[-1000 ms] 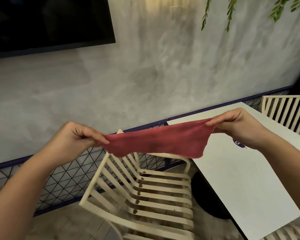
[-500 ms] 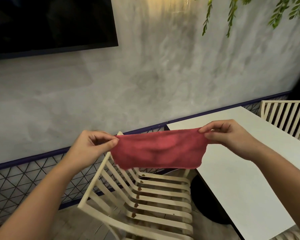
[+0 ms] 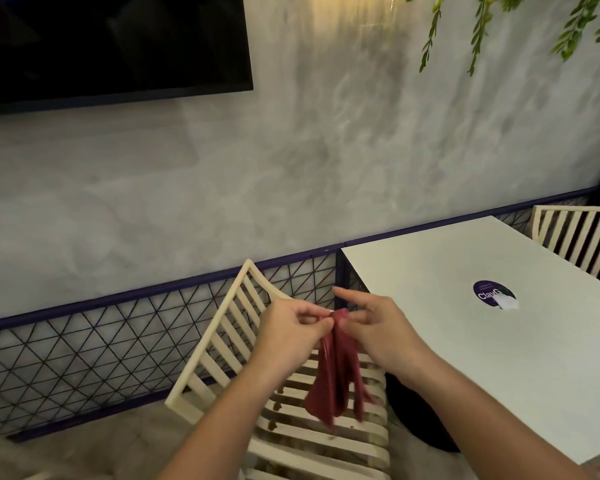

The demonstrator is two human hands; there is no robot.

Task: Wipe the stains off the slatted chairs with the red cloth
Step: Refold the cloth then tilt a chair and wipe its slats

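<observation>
The red cloth [image 3: 335, 375] hangs folded in half above a cream slatted chair [image 3: 222, 341]. My left hand [image 3: 291, 330] pinches its top corners between thumb and fingers. My right hand [image 3: 374, 327] is right beside it, touching the cloth's top with its lower fingers while the index finger points out straight. Brown stains [image 3: 276, 405] dot the chair's seat slats below the cloth. A second slatted chair [image 3: 579, 237] stands at the far right behind the table.
A white table [image 3: 499, 358] with a round purple sticker [image 3: 492, 294] fills the right side. A black wire-mesh panel [image 3: 84, 358] with a purple rail runs along the grey wall. A dark screen [image 3: 111, 46] hangs upper left; green leaves [image 3: 499, 19] dangle upper right.
My hands came together from wide apart, folding the stretched cloth in half so it now hangs down. The view tilted lower toward the chair.
</observation>
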